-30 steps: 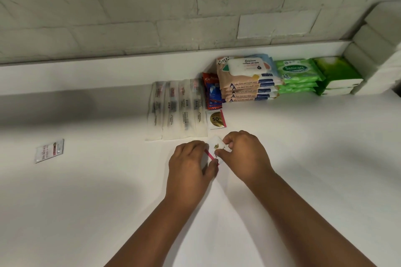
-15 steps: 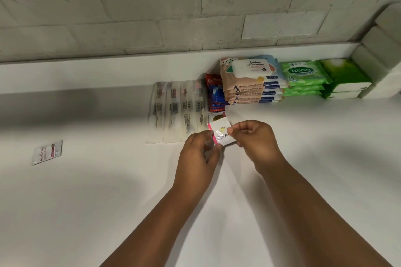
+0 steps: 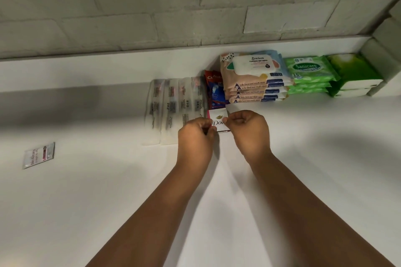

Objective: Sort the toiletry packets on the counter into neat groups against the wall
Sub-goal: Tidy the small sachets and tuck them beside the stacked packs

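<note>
Your left hand (image 3: 196, 138) and right hand (image 3: 249, 129) both have their fingers curled in, each pinching an edge of the small white Dove sachet (image 3: 219, 122), and you're holding it between them just in front of the red packets (image 3: 213, 91) near the back edge of the counter (image 3: 325, 158). The clear sleeves (image 3: 173, 106) lie just to the left, the peach wipe stack (image 3: 253, 80) and the green Sanicare packs (image 3: 309, 73) sit along the wall to the right. Watch it here: that sachet is thin and looks slippery, so a loose pinch could let it slide and land crooked or overlap the sleeves. Push too far back and you may nudge the upright red packets over. And don't forget the lone sachet (image 3: 39, 155) well off towards the left edge, not yet grouped.
</note>
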The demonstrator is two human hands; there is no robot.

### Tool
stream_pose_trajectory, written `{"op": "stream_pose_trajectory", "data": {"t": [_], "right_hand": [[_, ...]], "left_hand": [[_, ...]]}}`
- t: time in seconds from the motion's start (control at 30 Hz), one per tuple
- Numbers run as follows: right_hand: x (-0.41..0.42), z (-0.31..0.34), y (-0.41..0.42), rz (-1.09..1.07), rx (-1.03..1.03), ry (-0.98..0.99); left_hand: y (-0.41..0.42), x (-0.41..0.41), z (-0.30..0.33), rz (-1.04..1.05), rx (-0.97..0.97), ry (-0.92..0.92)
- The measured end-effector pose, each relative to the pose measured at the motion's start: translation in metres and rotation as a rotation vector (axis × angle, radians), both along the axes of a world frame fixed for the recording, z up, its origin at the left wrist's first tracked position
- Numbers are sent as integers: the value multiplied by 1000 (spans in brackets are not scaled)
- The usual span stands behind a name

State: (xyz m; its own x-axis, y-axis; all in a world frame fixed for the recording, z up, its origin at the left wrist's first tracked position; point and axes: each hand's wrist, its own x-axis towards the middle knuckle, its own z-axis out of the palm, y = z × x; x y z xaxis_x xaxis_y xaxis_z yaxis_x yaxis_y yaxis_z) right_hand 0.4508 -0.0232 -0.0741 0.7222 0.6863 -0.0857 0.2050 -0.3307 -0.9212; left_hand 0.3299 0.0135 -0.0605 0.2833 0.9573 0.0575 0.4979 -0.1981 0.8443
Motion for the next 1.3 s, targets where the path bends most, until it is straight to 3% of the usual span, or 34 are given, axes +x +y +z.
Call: {"op": "stream_pose_trajectory", "data": {"t": [0.3,0.57,0.7,0.87,1.3], "right_hand": [[-6,0,-1,14,-124,-246],[-6,3,1,18,-159,-208],[-8,9,-5,-39,-66,-146],[-35,11,-18,10,-6,-237],[-176,36,24,330,4,-352]], "left_hand": [[2,3,-1,-33,48,141],[-1,1,3,-40,37,141],[-3,-8,5,-28,68,48],[-7,-41,14,21,138,-33],[31,-200,29,232,129,62]]}}
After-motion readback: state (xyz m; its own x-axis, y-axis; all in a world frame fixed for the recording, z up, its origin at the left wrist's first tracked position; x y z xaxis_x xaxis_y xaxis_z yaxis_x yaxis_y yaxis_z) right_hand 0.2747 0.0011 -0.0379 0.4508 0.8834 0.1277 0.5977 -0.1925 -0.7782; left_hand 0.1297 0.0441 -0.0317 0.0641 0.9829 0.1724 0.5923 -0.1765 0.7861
